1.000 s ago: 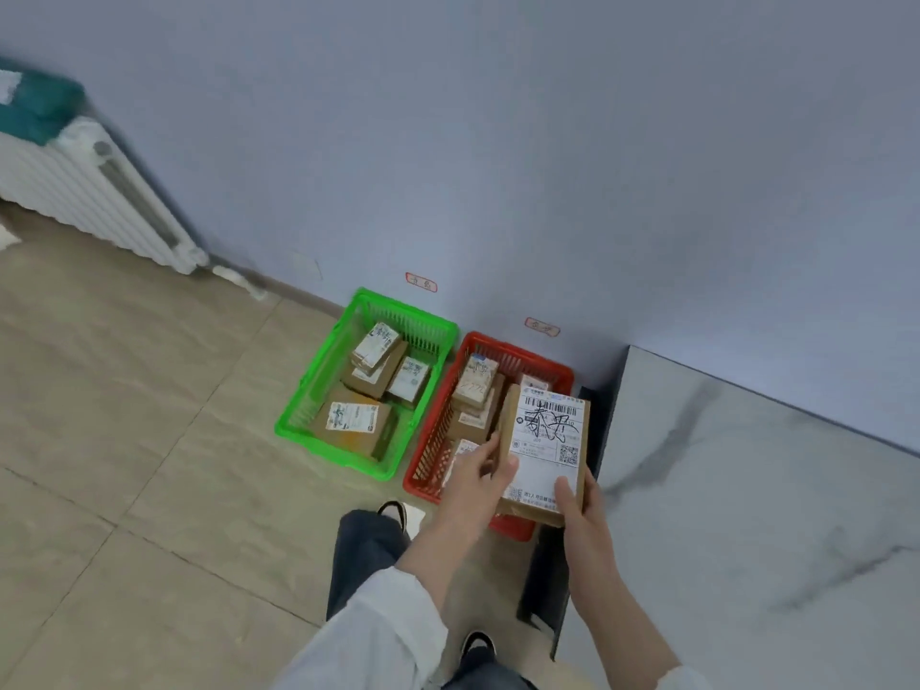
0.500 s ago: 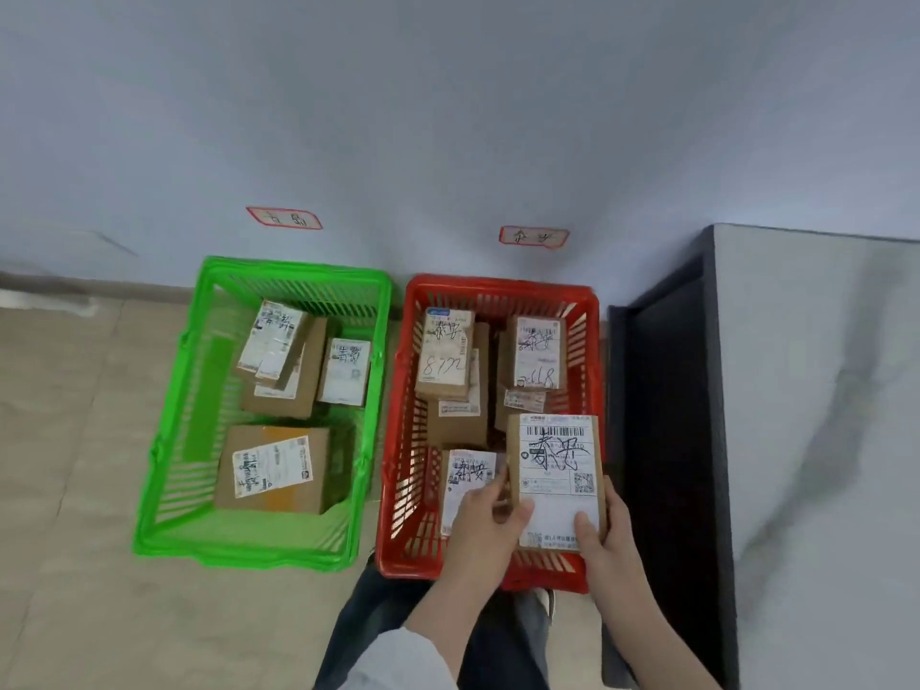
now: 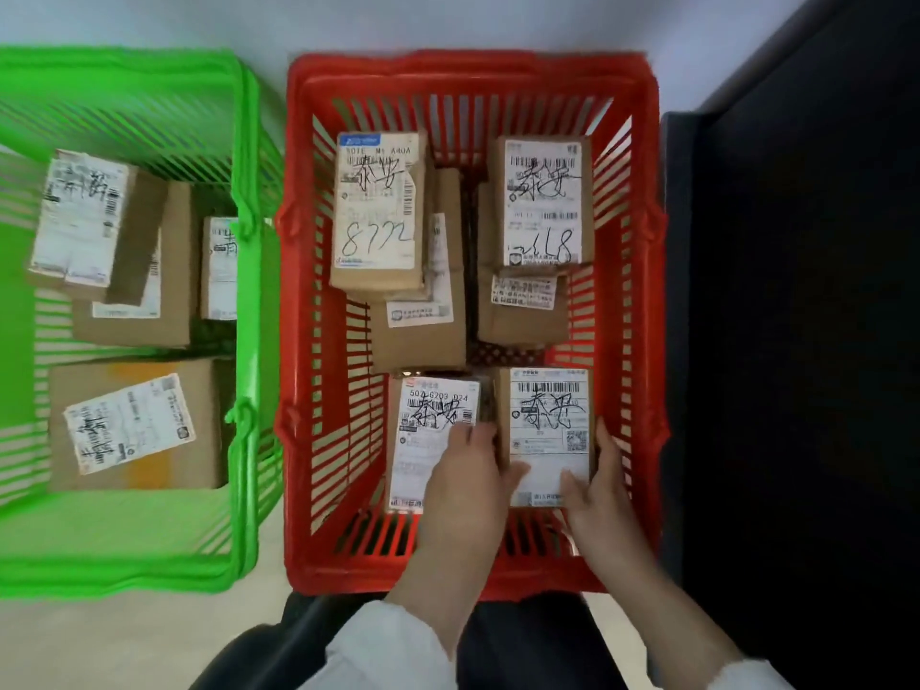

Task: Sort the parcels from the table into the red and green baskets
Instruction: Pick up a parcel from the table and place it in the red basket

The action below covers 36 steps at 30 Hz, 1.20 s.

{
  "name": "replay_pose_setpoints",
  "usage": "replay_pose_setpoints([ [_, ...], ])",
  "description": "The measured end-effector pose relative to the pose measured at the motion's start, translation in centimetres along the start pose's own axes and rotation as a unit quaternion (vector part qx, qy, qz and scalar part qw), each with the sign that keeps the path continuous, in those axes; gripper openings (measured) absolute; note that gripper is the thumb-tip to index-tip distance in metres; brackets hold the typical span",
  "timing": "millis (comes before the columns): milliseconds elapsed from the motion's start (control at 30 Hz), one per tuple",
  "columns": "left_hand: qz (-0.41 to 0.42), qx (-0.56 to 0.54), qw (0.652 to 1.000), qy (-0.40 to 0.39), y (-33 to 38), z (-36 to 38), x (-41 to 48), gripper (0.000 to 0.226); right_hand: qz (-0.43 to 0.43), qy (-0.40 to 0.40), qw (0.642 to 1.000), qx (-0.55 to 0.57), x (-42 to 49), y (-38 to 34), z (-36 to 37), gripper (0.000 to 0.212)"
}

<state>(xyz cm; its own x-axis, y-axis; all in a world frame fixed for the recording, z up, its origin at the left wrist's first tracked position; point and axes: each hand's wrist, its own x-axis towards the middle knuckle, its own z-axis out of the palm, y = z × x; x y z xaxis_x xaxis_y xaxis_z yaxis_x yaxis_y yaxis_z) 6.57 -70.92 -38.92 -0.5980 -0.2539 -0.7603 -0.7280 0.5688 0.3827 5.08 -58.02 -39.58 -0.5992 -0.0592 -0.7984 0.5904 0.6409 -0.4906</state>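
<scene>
Now, parcel: stiff cardboard, probably light; best held by its long side edges.
Grip: left hand and right hand clasp it in the near-right corner of the red basket.

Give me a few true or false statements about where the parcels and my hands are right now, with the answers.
1. The left hand and the right hand both grip the held parcel inside the red basket. True.
2. The green basket stands left of the red basket in this view. True.
3. The green basket holds no parcels. False: several parcels lie in it.
4. The parcel marked 8772 lies in the green basket. False: it lies toward the far end of the red basket.
5. The held parcel's label faces down. False: the label faces up, toward the camera.
</scene>
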Motion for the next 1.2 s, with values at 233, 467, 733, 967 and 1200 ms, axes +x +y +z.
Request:
replay_pose_setpoints([
  [233, 0.077, 0.059, 0.995, 0.021, 0.9, -0.8, 0.0, 0.052, -0.026, 0.029, 0.995, -0.095, -0.2, -0.5, 0.1, 0.079],
  [467, 0.308, 0.329, 0.892, -0.028, 0.9, -1.6, 3.1, 0.105, -0.191, 0.036, 0.916, -0.351, 1.4, -0.8, 0.1, 0.122],
  [733, 0.292, 0.424, 0.856, -0.048, 0.9, -1.4, 4.0, 0.105, -0.161, -0.013, 0.907, -0.388, 2.4, -0.9, 0.1, 0.123],
  [967, 0.282, 0.42, 0.861, -0.062, 0.5, -1.0, 5.0, 0.105, -0.185, 0.01, 0.918, -0.35, 3.6, 0.2, 0.8, 0.133],
  [1200, 0.267, 0.355, 0.894, -0.059, 4.0, -5.1, 0.6, 0.072, -0.163, -0.011, 0.931, -0.327, 0.1, -4.9, -1.0, 0.101],
])
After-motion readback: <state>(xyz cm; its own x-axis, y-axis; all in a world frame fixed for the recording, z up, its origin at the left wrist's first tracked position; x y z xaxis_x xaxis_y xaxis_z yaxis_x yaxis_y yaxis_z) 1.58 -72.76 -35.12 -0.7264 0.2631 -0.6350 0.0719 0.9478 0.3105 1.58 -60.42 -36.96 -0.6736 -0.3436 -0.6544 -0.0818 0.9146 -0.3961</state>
